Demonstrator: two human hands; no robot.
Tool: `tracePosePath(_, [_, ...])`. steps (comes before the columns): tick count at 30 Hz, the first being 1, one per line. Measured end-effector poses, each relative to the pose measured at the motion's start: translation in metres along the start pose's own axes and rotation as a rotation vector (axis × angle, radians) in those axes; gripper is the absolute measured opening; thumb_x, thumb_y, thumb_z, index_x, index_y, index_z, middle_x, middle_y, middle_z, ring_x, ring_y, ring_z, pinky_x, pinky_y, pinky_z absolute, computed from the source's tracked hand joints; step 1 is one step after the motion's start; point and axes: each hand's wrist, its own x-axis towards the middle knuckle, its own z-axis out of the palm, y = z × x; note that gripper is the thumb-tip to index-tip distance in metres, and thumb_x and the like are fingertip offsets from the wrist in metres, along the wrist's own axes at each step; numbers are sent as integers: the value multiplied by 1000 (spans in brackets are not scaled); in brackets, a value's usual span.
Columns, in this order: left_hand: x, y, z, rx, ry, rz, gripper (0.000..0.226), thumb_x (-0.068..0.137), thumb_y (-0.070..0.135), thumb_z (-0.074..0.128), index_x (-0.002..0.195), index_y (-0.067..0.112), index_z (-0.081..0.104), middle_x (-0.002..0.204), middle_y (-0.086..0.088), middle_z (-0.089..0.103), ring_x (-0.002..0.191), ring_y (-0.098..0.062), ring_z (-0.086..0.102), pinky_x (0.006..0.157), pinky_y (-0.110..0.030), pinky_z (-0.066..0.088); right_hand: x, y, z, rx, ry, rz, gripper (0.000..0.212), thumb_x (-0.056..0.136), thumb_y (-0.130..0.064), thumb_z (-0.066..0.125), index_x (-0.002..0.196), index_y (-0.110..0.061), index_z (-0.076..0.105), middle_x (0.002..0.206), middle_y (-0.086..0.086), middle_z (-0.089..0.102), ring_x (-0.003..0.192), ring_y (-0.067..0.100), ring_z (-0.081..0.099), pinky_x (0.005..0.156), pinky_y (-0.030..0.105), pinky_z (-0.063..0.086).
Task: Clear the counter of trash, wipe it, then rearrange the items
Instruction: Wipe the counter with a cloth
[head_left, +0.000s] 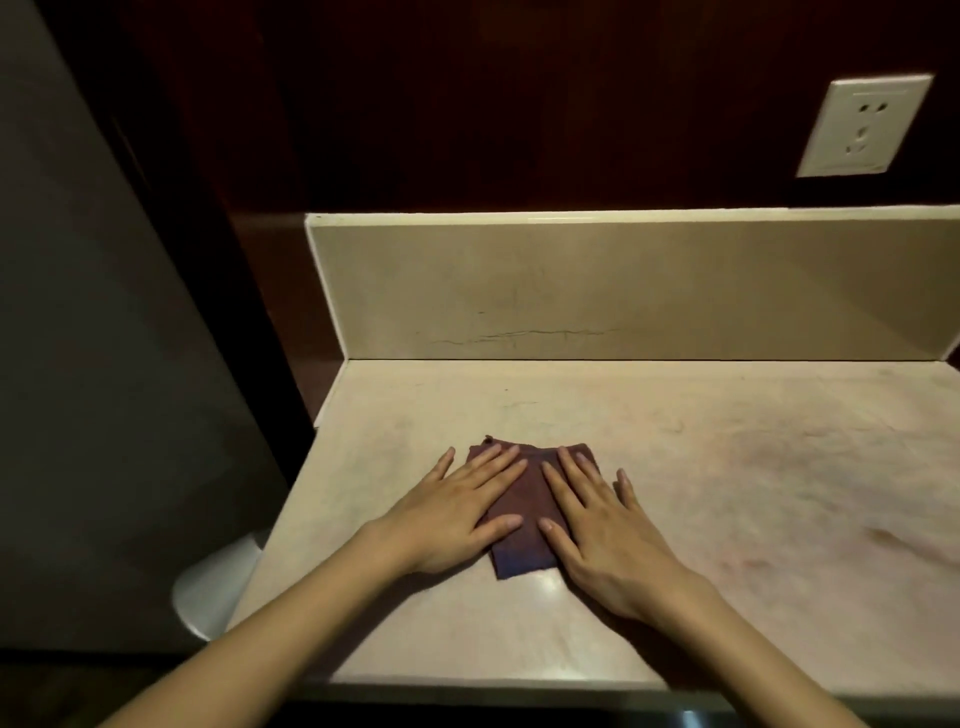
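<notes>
Your left hand (451, 512) and right hand (597, 525) lie flat, fingers straight, pressing the folded purple cloth (522, 525) onto the counter (727, 493); it sits beneath and between your palms. It looks soft, light and limp, so it will likely bunch. Pinch the near edge by your thumbs.

Both hands, left hand (447, 514) and right hand (605, 530), lie flat side by side on the cloth (522, 525) near the counter's (727, 493) left front.
</notes>
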Motion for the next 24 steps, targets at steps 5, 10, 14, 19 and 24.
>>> tracePosePath(5, [-63,-53,-7,3,5,-99,84,73,72,-1,149,37,-8,151,23,-18,138,6,-22,115,-30,-14,28,-72,16,15,-13,-124,77,87,-61,3,153,-22,-6,161,0,-12,147,15,-15,111,35,-19])
tracePosePath(10, [-114,-93,-7,-46,9,-134,62,85,68,10,140,51,-11,147,30,-25,133,16,-27,107,-14,-25,39,-135,22,31,-62,-220,69,99,-52,17,153,-17,-7,160,5,-15,146,20,-18,113,37,-19])
tracePosePath(14, [-137,-116,-4,-100,-8,-145,69,78,80,2,141,53,-6,148,35,-19,135,16,-21,104,-9,-27,44,-173,26,25,-98,-258,70,100,-51,16,151,-13,-11,159,6,-19,144,22,-23,110,36,-23])
tracePosePath(19, [-146,-118,1,-130,-15,-178,79,72,85,-5,143,50,-8,149,35,-20,136,16,-21,108,-11,-24,44,-180,29,24,-98,-285,70,100,-51,17,152,-11,-8,160,7,-15,146,22,-20,111,37,-22])
tracePosePath(24, [-141,-106,5,-121,-9,-225,82,66,87,-14,140,53,-9,147,37,-19,134,17,-24,105,-11,-27,40,-166,30,74,-105,-302,70,100,-51,20,153,-13,-4,161,4,-12,147,19,-17,114,41,-19])
